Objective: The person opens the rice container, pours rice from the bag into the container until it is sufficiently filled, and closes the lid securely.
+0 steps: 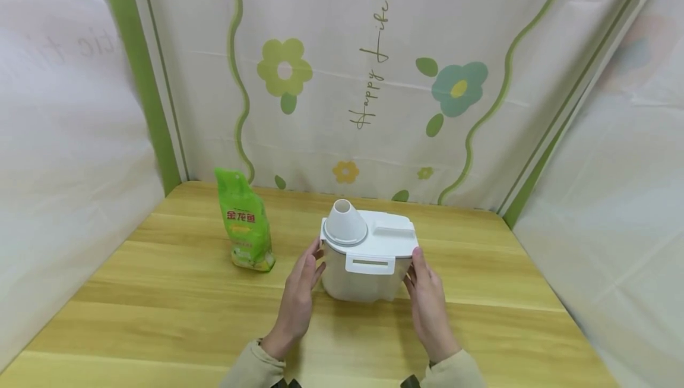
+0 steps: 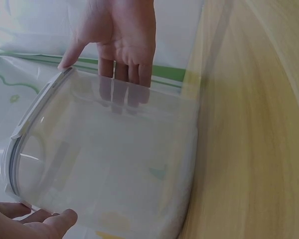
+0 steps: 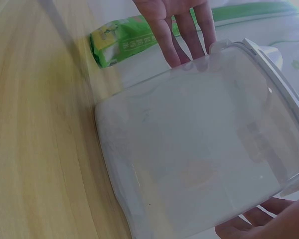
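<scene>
A translucent container (image 1: 358,281) with a white lid (image 1: 385,234) stands on the wooden table between both hands. On the lid's left part rises a white cone-shaped spout (image 1: 344,223), and a white clip (image 1: 370,264) hangs at the front. My left hand (image 1: 297,293) rests on the container's left side, its fingers nearly straight. On the opposite side my right hand (image 1: 429,305) lays straight fingers against the wall, thumb at the lid's edge. Through the clear wall, a pale grainy band (image 2: 177,214) shows low in the container in the left wrist view.
A green printed bag (image 1: 246,224) stands upright on the table (image 1: 160,311) to the left of the container. White curtains (image 1: 342,79) with flower prints enclose the table at the back and both sides.
</scene>
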Motion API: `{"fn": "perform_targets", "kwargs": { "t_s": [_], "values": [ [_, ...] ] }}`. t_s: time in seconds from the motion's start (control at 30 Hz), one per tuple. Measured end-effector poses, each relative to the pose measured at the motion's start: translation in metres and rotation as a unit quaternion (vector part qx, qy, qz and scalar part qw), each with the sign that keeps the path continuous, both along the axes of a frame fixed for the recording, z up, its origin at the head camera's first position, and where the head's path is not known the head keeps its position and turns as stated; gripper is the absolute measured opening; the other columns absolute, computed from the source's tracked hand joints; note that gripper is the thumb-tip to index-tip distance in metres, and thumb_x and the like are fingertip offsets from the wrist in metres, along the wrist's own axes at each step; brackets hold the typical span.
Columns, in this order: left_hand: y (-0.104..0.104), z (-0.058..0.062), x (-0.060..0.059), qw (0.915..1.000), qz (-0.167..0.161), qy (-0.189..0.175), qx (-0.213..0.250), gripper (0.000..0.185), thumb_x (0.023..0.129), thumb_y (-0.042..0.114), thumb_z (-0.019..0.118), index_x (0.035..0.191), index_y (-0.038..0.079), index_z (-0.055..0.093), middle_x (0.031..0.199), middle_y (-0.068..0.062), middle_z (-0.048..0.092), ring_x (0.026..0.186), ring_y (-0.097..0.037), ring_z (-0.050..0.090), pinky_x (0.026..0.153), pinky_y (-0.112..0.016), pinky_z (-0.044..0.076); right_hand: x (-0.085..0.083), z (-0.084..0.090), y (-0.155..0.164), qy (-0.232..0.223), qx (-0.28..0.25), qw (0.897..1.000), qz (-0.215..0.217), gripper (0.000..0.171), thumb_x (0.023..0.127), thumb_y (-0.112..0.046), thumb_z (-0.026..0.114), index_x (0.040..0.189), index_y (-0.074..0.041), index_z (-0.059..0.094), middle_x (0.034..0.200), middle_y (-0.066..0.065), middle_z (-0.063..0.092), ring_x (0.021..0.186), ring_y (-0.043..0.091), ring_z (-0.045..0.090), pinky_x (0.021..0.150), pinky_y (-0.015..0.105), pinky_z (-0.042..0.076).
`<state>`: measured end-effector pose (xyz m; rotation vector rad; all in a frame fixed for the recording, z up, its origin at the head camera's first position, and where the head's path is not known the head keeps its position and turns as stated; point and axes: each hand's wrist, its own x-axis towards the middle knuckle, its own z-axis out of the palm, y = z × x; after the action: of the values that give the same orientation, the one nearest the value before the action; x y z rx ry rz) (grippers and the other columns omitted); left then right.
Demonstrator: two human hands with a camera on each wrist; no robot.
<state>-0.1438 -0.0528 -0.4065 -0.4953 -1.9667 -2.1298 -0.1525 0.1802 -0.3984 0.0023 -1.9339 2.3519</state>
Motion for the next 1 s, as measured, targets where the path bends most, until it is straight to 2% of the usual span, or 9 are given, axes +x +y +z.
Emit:
{"fn": "perform_targets", "kwargs": {
  "t_s": [0.53,0.73,0.87,1.0],
  "values": [
    [0.0,0.0,0.001,1.0,0.003,-0.006,-0.003,0.055,0.11,0.033,0.019,0.152,-0.002,0.026,0.154,-0.019,0.03,0.136,-0.036,0.034,0.108,-0.041,0.035,0.0,0.001,0.0,-0.01,0.003,1.0,-0.005,0.075,0.103,-0.052,0.04,0.152,0.003,0.026,0.157,0.013,0.025,0.143,0.027,0.022,0.116,0.043,0.021],
    [-0.005,0.007,-0.005,0.9999,-0.009,-0.009,-0.006,0.058,0.11,0.035,0.017,0.15,-0.005,0.031,0.15,-0.022,0.034,0.132,-0.04,0.038,0.106,-0.043,0.039,-0.002,0.012,0.008,-0.022,0.002,1.0,-0.005,0.071,0.102,-0.047,0.049,0.147,0.007,0.035,0.149,0.017,0.035,0.137,0.028,0.034,0.113,0.042,0.028],
    [-0.015,0.017,-0.012,0.9988,-0.032,-0.035,-0.009,0.063,0.109,0.04,0.018,0.147,-0.008,0.034,0.147,-0.025,0.037,0.13,-0.042,0.041,0.104,-0.044,0.041,-0.004,0.023,0.019,-0.003,0.061,0.998,-0.014,0.064,0.102,-0.041,0.052,0.144,0.006,0.04,0.147,0.014,0.04,0.133,0.024,0.039,0.111,0.042,0.032],
    [-0.026,0.028,-0.019,0.9961,-0.052,-0.07,-0.017,0.062,0.11,0.039,0.023,0.144,-0.012,0.036,0.142,-0.028,0.042,0.127,-0.043,0.045,0.103,-0.046,0.043,-0.009,0.033,0.028,0.035,0.164,0.986,-0.015,0.064,0.101,-0.039,0.056,0.149,-0.001,0.039,0.15,0.009,0.04,0.136,0.023,0.036,0.112,0.045,0.029]
  ]
}}
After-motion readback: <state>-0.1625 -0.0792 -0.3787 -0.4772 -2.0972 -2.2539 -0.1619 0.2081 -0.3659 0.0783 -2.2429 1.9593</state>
